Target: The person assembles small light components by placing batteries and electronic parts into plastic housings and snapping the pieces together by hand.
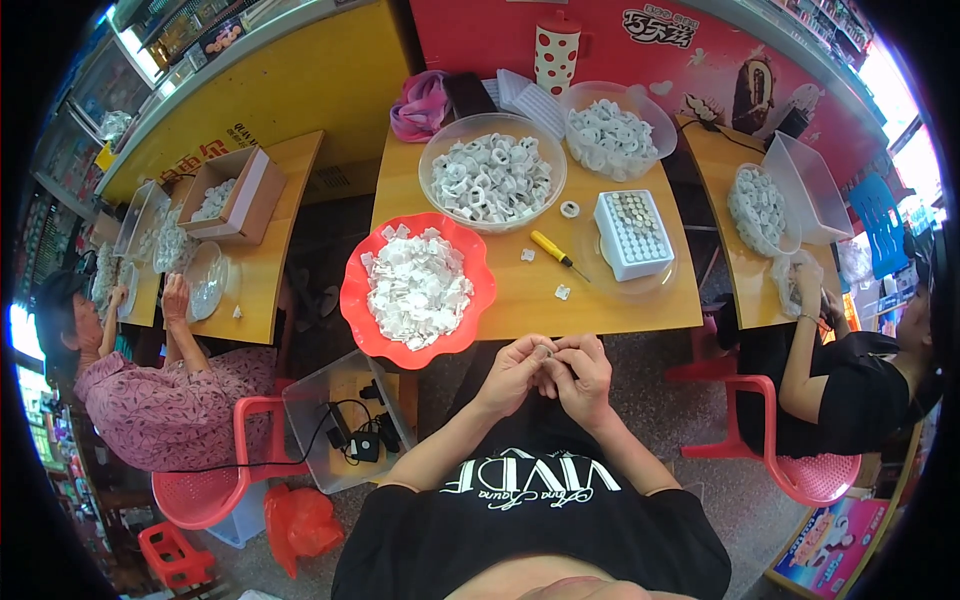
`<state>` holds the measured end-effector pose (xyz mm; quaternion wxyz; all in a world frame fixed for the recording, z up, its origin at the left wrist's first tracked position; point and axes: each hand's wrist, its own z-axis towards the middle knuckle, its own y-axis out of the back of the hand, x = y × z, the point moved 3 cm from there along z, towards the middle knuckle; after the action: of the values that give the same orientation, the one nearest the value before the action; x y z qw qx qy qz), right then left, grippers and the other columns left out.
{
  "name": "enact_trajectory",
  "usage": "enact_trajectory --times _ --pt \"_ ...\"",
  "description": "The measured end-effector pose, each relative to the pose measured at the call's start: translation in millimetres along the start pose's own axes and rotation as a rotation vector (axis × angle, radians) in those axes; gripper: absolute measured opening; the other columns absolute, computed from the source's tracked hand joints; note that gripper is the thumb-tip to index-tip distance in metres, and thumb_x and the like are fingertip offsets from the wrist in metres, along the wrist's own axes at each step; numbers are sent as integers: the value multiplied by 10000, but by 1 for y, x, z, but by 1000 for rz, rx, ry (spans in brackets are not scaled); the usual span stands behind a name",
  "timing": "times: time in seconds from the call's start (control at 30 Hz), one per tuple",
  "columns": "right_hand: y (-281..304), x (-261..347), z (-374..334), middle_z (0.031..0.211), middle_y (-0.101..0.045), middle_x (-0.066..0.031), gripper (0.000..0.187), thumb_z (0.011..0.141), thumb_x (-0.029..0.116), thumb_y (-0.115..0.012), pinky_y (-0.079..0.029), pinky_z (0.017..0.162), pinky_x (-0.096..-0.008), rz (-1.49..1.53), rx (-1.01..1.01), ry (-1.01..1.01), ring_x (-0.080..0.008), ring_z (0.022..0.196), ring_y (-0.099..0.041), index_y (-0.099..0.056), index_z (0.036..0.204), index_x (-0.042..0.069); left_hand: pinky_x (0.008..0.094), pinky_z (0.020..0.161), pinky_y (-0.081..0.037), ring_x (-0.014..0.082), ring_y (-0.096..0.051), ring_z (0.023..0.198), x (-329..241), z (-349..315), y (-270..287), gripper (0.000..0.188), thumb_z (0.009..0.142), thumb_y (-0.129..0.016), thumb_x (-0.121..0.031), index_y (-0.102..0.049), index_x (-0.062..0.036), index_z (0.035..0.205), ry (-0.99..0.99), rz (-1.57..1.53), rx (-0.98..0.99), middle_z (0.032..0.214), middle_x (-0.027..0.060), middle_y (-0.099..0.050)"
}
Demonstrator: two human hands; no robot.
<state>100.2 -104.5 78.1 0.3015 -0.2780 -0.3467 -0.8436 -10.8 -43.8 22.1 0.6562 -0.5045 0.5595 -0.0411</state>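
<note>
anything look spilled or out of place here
Two white pieces lie loose by the screwdriver, and one ring sits outside the clear bowl, away from the others heaped inside. The red bowl also seems to jut past the corner of the table.

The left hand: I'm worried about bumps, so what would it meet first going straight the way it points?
The left hand points forward and rightward, so it would likely meet the right hand first, close in front of it; whether they already touch is hard to tell.
</note>
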Motion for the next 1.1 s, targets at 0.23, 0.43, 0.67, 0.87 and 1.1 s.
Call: enact_trajectory --times 0.23,0.43,0.67,0.87,1.1 --pt "-20 -7 -9 1011 -599 -137 57 827 -65 -619 -488 659 -288 372 2 -351 -178 762 -601 -627 874 -32 195 403 -379 45 -466 460 1 0 5 207 1020 -458 -209 -568 -39 1062 -256 397 -263 603 -6 -521" --pt "-26 -17 -4 1049 -587 -121 56 865 -65 -573 -485 629 -251 515 45 -460 -128 758 -595 -623 880 -44 211 417 -409 72 -459 455 -7 2 3 225 1023 -447 -206 -563 -22 1083 -289 524 -345 623 8 -513" --pt "-24 -52 39 986 -561 -186 160 802 -34 -591 -487 703 -386 -370 72 -35 -338 852 -593 -615 960 -24 319 674 -559 249 -675 723 -18 -1 18 362 1010 -422 -126 -454 -27 1357 19 -232 81 987 219 -661" --pt "-32 -69 46 888 -507 -163 89 805 33 -607 -471 688 -430 -614 245 -93 -345 828 -569 -558 877 16 310 709 -550 249 -687 788 -19 -8 16 414 1000 -445 -112 -391 -15 1399 90 -190 188 1062 226 -654" --pt "-20 -73 50 838 -538 -156 111 778 -11 -632 -468 659 -398 -353 214 -169 -322 764 -585 -570 865 16 289 642 -554 259 -696 782 -15 -6 27 400 1006 -458 -150 -423 -1 1375 113 -173 239 1037 223 -662"
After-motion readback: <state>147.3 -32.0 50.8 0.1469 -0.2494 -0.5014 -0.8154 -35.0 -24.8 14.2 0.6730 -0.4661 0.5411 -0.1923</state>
